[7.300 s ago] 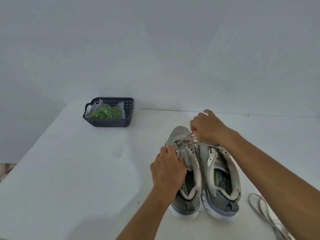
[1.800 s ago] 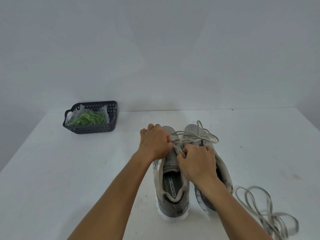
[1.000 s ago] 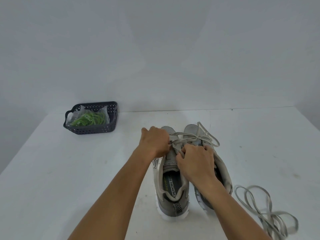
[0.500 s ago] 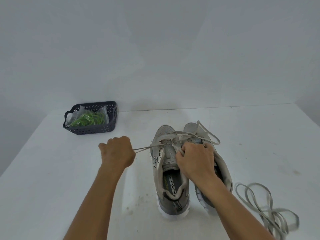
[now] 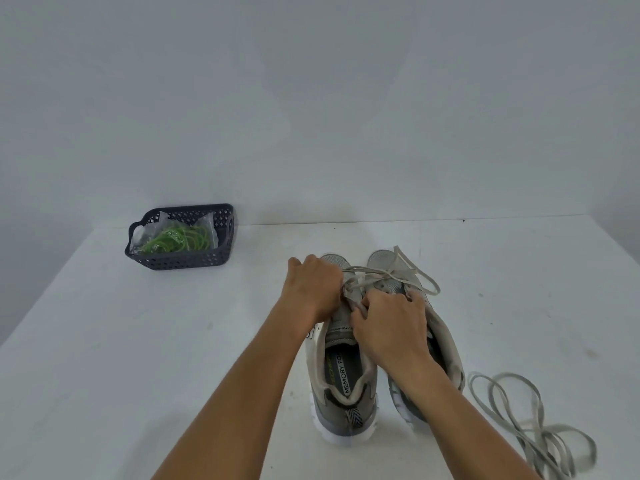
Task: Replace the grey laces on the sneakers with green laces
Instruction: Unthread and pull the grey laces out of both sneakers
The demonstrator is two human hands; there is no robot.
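The left hand's fingers are curled in at the eyelets of the left sneaker, seemingly pinching the grey lace — the tips are hidden, so the exact hold cannot be told. The right hand lies over the tongue with fingers bent, pressing the shoe down; whether it pinches lace too I cannot tell. To do this well, I judge: draw one crossing free at a time, pulling sideways while the right hand pins the shoe — the loose loops over the right sneaker could snag. A removed lace lies on the counter to the right; the green laces wait bagged in the basket, far left.
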